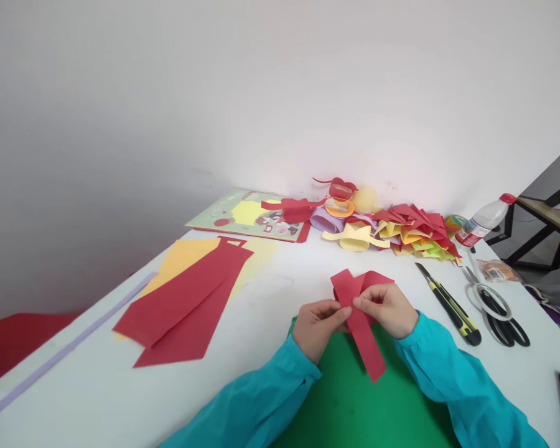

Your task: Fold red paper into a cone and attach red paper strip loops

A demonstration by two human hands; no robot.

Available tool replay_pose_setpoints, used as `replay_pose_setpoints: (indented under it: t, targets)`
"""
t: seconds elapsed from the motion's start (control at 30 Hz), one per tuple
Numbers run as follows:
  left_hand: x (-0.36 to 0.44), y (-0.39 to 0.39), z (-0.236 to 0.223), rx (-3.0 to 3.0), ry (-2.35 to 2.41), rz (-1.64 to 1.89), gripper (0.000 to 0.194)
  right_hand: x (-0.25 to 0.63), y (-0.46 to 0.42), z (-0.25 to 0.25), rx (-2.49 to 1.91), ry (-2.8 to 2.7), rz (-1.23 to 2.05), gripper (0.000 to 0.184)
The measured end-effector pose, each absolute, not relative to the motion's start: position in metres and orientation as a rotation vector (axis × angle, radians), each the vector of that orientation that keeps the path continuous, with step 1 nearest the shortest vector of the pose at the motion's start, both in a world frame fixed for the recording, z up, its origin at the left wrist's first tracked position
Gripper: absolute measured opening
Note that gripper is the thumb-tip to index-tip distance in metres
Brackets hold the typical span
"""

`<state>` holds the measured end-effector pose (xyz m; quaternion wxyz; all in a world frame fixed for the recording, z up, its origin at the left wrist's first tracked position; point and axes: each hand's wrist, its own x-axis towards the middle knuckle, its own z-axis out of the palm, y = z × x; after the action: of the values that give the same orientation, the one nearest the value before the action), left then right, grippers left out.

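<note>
Both hands meet on a red paper strip point(372, 351) that is bent into a loop and crossed over itself, above a green mat point(350, 404). My left hand point(318, 323) pinches the paper at the crossing from the left, thumb on top. From the right, my right hand point(388, 308) pinches close to the same spot, its thumb and fingertips on the paper. One end of the strip hangs down toward me, and another part of the loop bends behind my right fingers. The undersides of the fingers are partly hidden.
Red paper sheets point(191, 305) lie on the left beside a long purple strip point(70, 351). At the back are a green pad point(214, 214) and folded paper shapes point(415, 227). A utility knife point(450, 305), scissors point(506, 326), a tape roll point(506, 308) and a bottle point(483, 221) are on the right.
</note>
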<state>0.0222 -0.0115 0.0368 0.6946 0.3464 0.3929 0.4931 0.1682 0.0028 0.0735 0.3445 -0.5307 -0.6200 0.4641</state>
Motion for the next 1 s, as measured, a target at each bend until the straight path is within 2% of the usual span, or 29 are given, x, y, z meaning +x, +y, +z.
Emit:
replay_pose_setpoints:
  t: [0.13,0.2,0.43,0.53,0.7,0.87,1.0]
  targets:
    - [0.015,-0.002,0.04,0.635,0.87,1.168,0.028,0.172,0.0,0.087,-1.358,-1.581,0.807,0.034]
    - [0.009,0.005,0.045,0.556,0.856,1.181,0.028,0.177,-0.001,0.095,-1.309,-1.549,0.787,0.033]
    - [-0.002,0.012,0.059,0.441,0.745,1.15,0.014,0.19,0.004,0.093,-1.061,-1.694,1.514,0.035]
    - [0.0,0.01,0.058,0.451,0.707,1.141,0.016,0.186,0.001,0.085,-0.968,-1.775,1.646,0.042]
    - [0.003,0.008,0.054,0.459,0.694,1.142,0.026,0.176,-0.006,0.085,-0.93,-1.878,1.474,0.051]
    - [0.006,0.004,0.052,0.479,0.693,1.159,0.035,0.172,-0.006,0.083,-0.958,-2.068,1.036,0.024]
    - [0.009,0.001,0.05,0.497,0.697,1.156,0.034,0.171,-0.004,0.077,-0.845,-2.162,0.865,0.018]
